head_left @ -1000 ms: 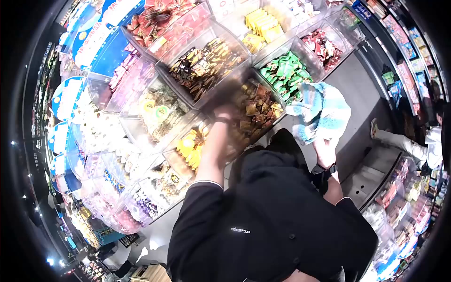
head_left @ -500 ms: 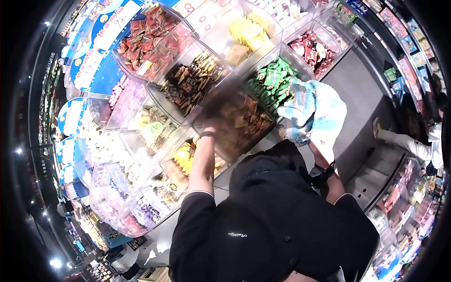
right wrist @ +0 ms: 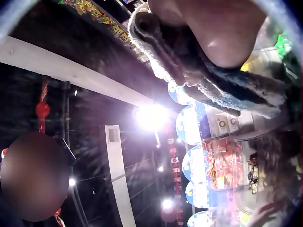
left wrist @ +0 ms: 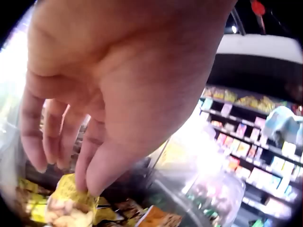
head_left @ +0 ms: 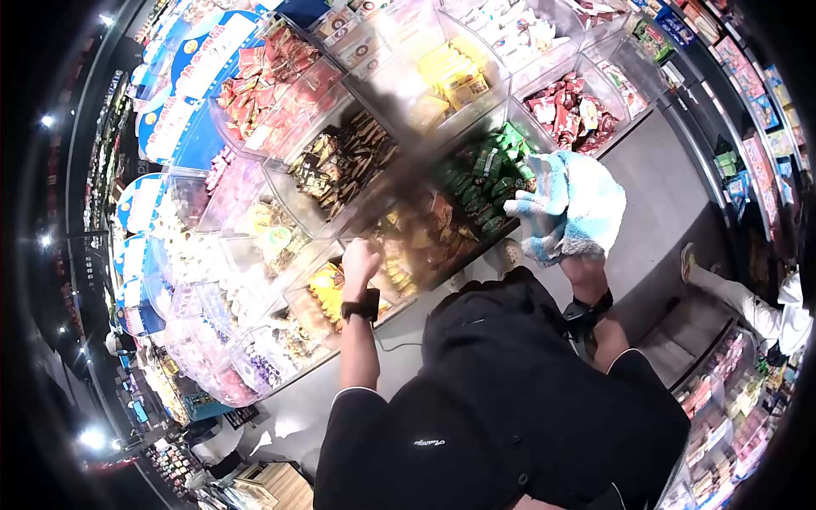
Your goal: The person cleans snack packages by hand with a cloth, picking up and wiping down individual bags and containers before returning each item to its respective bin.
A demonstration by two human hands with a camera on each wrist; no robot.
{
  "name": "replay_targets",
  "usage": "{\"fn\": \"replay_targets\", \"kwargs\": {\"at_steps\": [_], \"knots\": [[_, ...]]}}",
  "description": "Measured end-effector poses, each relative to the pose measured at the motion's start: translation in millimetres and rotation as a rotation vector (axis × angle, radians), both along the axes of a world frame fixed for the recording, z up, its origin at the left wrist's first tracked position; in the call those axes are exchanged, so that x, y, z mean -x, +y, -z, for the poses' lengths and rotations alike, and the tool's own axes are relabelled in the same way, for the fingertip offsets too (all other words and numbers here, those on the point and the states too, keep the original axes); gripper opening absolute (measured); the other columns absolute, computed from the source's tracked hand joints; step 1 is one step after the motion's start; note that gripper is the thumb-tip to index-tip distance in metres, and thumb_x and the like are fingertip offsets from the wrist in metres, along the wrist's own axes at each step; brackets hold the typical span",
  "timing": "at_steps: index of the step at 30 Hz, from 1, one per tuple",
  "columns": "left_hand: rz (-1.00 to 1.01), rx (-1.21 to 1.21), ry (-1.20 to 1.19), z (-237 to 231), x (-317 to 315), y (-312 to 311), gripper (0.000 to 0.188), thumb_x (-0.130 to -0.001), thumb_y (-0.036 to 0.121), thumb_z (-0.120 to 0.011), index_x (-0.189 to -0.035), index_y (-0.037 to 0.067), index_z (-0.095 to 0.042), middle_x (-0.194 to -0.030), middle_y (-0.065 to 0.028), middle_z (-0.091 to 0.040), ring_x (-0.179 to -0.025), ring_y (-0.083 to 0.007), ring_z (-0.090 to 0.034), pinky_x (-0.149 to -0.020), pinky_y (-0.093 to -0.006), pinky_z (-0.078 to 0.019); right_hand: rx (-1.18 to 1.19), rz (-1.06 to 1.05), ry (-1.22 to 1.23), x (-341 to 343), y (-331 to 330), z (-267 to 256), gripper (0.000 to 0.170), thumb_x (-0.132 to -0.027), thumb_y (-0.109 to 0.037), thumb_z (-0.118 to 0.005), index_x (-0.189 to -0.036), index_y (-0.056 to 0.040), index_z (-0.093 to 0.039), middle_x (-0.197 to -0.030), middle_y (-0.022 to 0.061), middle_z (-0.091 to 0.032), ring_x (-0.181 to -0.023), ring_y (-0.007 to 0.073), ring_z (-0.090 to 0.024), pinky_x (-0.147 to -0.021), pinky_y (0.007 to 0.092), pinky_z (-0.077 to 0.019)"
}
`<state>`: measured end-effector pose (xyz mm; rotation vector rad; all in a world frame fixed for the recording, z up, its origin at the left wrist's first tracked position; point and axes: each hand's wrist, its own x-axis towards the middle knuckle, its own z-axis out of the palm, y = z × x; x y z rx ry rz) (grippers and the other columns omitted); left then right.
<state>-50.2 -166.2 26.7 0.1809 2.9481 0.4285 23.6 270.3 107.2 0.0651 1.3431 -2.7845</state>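
Observation:
My left hand (head_left: 361, 259) is over the front bin of brown and yellow snack packets (head_left: 425, 238). In the left wrist view, its thumb and forefinger pinch the top of a small yellow snack packet (left wrist: 71, 205) with pale nut-like pieces showing on its lower part. The other fingers (left wrist: 33, 146) hang loosely bent beside it, with more packets below. My right hand (right wrist: 222, 33) grips a bunched blue-and-white towel (head_left: 582, 208), out to the right beside the bin of green packets (head_left: 497, 174). Much of that hand is hidden by the cloth in the head view.
Clear-walled bins hold dark packets (head_left: 344, 157), red packets (head_left: 276, 85) and yellow packets (head_left: 455, 72). Blue-and-white signs (head_left: 191, 72) line the far left side. Stocked shelves (head_left: 756, 144) stand at right across the grey floor (head_left: 654, 195). Another person's leg (head_left: 731, 293) shows at right.
My left hand has drawn back toward me and left across the front bin. The towel stays in my right hand at nearly the same place. The head view has shifted slightly.

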Motion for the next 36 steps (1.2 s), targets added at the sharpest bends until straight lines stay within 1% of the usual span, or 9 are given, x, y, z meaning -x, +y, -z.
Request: {"fn": "replay_targets", "kwargs": {"at_steps": [1,3,5,9,12,14,16,25,36], "knots": [[-0.027,-0.164,0.157,1,-6,5,0.019,-0.073,0.017,-0.064,-0.069,-0.001,-0.063,-0.068,-0.0166,-0.06,-0.065,-0.0318,-0.059,-0.068,-0.0369,-0.0491,0.053,-0.014,0.004,6,0,-3,0.042,-0.088,-0.024,-0.05,-0.124,-0.0036,-0.04,-0.118,0.0135,-0.046,-0.105,0.0349,-0.051,-0.075,0.0355,-0.0471],[-0.37,-0.533,-0.336,-22,-11,25,0.013,-0.079,0.008,-0.067,-0.07,0.003,-0.059,-0.079,-0.0054,-0.063,-0.073,-0.0152,-0.063,-0.071,-0.027,-0.0502,0.16,-0.072,0.015,22,4,-14,0.046,-0.09,-0.026,-0.049,-0.128,-0.0033,-0.038,-0.123,0.0137,-0.046,-0.109,0.0353,-0.05,-0.076,0.0347,-0.0475],[-0.424,-1.253,-0.381,-73,-19,80,0.012,-0.085,0.006,-0.065,-0.076,0.006,-0.057,-0.081,-0.001,-0.062,-0.076,-0.0093,-0.062,-0.073,-0.0255,-0.0515,0.265,-0.142,0.021,38,2,-27,0.049,-0.092,-0.027,-0.048,-0.132,-0.0031,-0.036,-0.128,0.014,-0.045,-0.113,0.0357,-0.049,-0.077,0.0339,-0.0479],[-0.51,-1.711,-0.335,-121,-21,168,0.004,-0.087,0.005,-0.059,-0.086,0.005,-0.055,-0.082,-0.0024,-0.062,-0.073,-0.0111,-0.062,-0.07,-0.0291,-0.0533,0.284,-0.254,0.061,54,1,-28,0.054,-0.093,-0.026,-0.05,-0.138,-0.0019,-0.033,-0.134,0.0147,-0.046,-0.117,0.0339,-0.05,-0.083,0.0331,-0.0478],[-0.28,-1.565,-0.232,-142,-18,216,0.011,-0.086,0.007,-0.058,-0.079,0.003,-0.052,-0.127,-0.0181,-0.053,-0.093,-0.0146,-0.058,-0.081,-0.028,-0.0478,-0.353,-0.114,0.27,47,1,26,0.057,-0.088,-0.014,-0.056,-0.139,0.0004,-0.034,-0.129,0.0159,-0.052,-0.113,0.0265,-0.055,-0.093,0.0345,-0.0455],[-0.103,-1.252,-0.057,-160,-18,245,0.014,-0.087,0.005,-0.057,-0.077,0.002,-0.048,-0.137,-0.0213,-0.045,-0.106,-0.0169,-0.055,-0.091,-0.0314,-0.0446,0.179,-0.148,-0.015,42,-6,22,0.044,-0.091,-0.009,-0.053,-0.133,-0.0017,-0.04,-0.121,0.0126,-0.056,-0.108,0.0241,-0.057,-0.088,0.0356,-0.05],[0.049,-0.936,0.095,-150,-21,257,0.014,-0.088,0.003,-0.058,-0.079,0.002,-0.048,-0.139,-0.0201,-0.042,-0.109,-0.0177,-0.054,-0.093,-0.0315,-0.0429,0.171,-0.134,0.085,40,-22,36,0.038,-0.094,-0.007,-0.05,-0.131,-0.0052,-0.043,-0.12,0.0115,-0.056,-0.106,0.0213,-0.058,-0.085,0.0357,-0.0523],[-0.039,-1.603,0.23,-134,-30,280,0.038,-0.08,0.007,-0.073,-0.103,0.005,-0.043,-0.135,-0.0156,-0.039,-0.122,-0.0219,-0.043,-0.102,-0.0352,-0.0367,0.163,-0.114,0.176,35,-35,10,0.038,-0.096,-0.012,-0.049,-0.132,-0.0061,-0.04,-0.121,0.0109,-0.056,-0.105,0.0205,-0.06,-0.085,0.0336,-0.0528],[-0.245,-1.451,0.112,-135,-39,272,0.052,-0.079,0.022,-0.076,-0.118,0.001,-0.048,-0.108,-0.0077,-0.051,-0.104,-0.0168,-0.051,-0.091,-0.0301,-0.0427,0.312,-0.299,-0.009,17,-9,14,0.043,-0.094,-0.015,-0.052,-0.133,-0.0003,-0.041,-0.125,0.0121,-0.054,-0.113,0.0209,-0.055,-0.092,0.0359,-0.0477]]}}
